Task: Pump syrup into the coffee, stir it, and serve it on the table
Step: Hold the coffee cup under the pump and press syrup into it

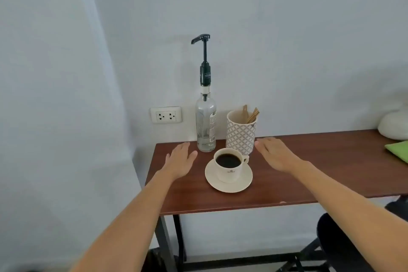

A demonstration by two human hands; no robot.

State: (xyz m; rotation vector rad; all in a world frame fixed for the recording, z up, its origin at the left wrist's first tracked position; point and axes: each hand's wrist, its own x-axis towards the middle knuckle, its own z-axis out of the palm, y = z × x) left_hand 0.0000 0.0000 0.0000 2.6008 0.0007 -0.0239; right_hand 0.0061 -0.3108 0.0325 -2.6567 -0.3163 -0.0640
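A white cup of black coffee (228,163) stands on a white saucer (244,184) near the left end of a brown table (309,174). Behind it is a clear glass syrup bottle (205,125) with a tall black pump, its spout pointing left. To the right of the bottle stands a patterned holder (240,133) with several wooden stir sticks (250,113). My left hand (180,160) hovers flat left of the cup, fingers apart, holding nothing. My right hand (276,153) hovers flat right of the cup, beside the holder, also empty.
The table stands against a pale wall with a double socket (166,115) left of the bottle. A green cloth (398,150) and a white rounded object (395,125) lie at the table's far right. Black table legs and a dark chair part (340,240) show below.
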